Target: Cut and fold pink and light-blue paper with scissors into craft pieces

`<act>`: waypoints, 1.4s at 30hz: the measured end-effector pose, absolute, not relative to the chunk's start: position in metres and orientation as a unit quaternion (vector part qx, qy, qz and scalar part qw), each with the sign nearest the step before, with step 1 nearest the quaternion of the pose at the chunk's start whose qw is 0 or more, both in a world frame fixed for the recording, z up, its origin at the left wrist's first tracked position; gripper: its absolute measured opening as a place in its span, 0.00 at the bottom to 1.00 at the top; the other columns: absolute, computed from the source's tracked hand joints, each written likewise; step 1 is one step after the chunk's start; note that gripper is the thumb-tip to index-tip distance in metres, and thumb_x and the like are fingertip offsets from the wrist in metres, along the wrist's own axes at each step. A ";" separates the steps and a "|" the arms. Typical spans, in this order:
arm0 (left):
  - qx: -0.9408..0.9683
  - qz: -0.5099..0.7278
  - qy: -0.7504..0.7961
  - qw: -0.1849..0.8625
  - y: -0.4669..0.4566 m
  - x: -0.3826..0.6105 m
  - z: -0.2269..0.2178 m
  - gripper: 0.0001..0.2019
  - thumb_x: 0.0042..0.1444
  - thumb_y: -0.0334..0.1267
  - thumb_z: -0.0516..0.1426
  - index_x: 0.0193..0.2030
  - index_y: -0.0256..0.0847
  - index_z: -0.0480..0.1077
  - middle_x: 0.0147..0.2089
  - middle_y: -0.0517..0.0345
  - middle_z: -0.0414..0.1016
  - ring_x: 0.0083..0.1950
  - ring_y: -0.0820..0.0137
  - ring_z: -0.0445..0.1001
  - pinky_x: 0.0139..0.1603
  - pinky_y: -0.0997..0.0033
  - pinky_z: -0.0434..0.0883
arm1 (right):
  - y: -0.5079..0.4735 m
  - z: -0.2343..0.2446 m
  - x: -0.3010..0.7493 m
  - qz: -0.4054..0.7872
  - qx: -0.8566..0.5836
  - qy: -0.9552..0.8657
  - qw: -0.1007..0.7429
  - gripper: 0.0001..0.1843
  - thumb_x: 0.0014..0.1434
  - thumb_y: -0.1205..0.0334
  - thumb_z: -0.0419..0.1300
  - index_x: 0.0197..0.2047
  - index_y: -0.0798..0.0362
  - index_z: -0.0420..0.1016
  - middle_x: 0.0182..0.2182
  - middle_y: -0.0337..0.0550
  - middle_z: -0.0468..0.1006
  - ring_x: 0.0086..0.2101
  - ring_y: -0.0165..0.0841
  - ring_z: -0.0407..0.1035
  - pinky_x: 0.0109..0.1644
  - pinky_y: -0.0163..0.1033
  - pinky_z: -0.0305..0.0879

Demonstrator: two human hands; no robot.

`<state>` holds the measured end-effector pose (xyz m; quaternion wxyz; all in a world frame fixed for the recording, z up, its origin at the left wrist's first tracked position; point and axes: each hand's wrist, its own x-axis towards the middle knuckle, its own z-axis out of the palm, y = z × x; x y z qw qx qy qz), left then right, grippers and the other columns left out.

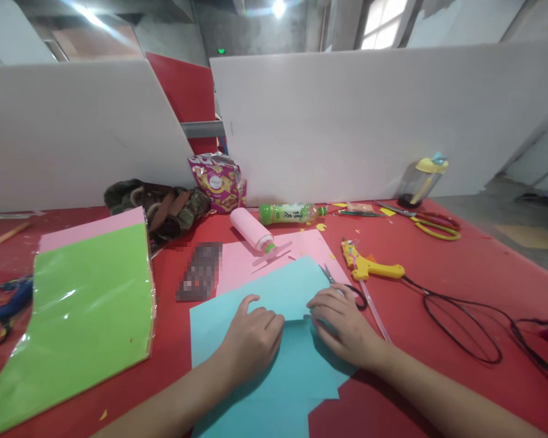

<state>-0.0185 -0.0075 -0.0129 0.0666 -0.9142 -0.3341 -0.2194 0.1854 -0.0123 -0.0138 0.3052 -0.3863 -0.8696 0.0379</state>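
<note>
Light blue sheets of paper (265, 383) lie in front of me, overlapping. My left hand (253, 340) is closed at an edge of the blue paper, fingers curled and thumb side toward the middle. My right hand (342, 322) has its bent fingers on the same edge, to the right. Between the hands the edge lifts slightly and casts a shadow. Small dark-handled scissors (329, 277) lie just beyond my right hand, partly covered by it. Under the blue paper is a pink sheet (237, 258), with a pink paper-wrapped bottle (251, 230) lying across its far edge.
A yellow glue gun (369, 267) with a trailing black cord lies at right, near large red-and-yellow scissors (436, 224). A green drink bottle (292, 213), snack bag (217, 181) and cup (422, 182) stand or lie far back. Plastic-covered green paper (91, 304) lies left.
</note>
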 end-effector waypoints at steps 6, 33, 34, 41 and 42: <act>-0.912 -0.220 -0.343 0.055 -0.004 -0.020 -0.014 0.14 0.56 0.27 0.43 0.24 0.37 0.63 0.19 0.62 0.65 0.22 0.74 0.62 0.46 0.61 0.59 | -0.010 -0.016 0.186 0.029 -0.376 -0.866 0.329 0.06 0.50 0.73 0.52 0.29 0.53 0.66 0.32 0.40 0.75 0.36 0.33 0.65 0.47 0.46 0.51; -0.699 -0.331 -0.553 -0.312 0.020 -0.035 -0.010 0.09 0.54 0.40 0.49 0.30 0.39 0.65 0.28 0.59 0.71 0.31 0.69 0.69 0.33 0.72 0.64 | -0.001 -0.018 0.193 0.143 -0.548 -0.753 0.335 0.06 0.53 0.66 0.51 0.25 0.53 0.64 0.22 0.40 0.71 0.26 0.32 0.65 0.34 0.39 0.60; -0.676 -0.343 -0.561 -0.333 0.021 -0.036 -0.008 0.09 0.53 0.42 0.50 0.28 0.39 0.65 0.27 0.60 0.70 0.30 0.70 0.68 0.32 0.73 0.64 | -0.001 -0.018 0.193 0.164 -0.562 -0.736 0.340 0.07 0.53 0.65 0.51 0.24 0.53 0.64 0.21 0.39 0.70 0.25 0.31 0.65 0.32 0.38 0.60; -0.587 -0.397 -0.575 -0.409 0.026 -0.038 -0.007 0.14 0.48 0.46 0.53 0.20 0.39 0.60 0.16 0.68 0.57 0.19 0.76 0.57 0.21 0.76 0.56 | 0.000 -0.020 0.198 0.305 -0.580 -0.631 0.416 0.09 0.54 0.56 0.50 0.29 0.52 0.65 0.22 0.38 0.68 0.25 0.30 0.63 0.30 0.36 0.59; -0.576 -0.402 -0.579 -0.414 0.027 -0.039 -0.009 0.15 0.49 0.47 0.52 0.20 0.40 0.58 0.15 0.69 0.55 0.17 0.76 0.56 0.20 0.76 0.55 | -0.001 -0.019 0.198 0.340 -0.567 -0.613 0.433 0.09 0.53 0.55 0.51 0.32 0.52 0.64 0.21 0.36 0.67 0.23 0.29 0.62 0.28 0.35 0.59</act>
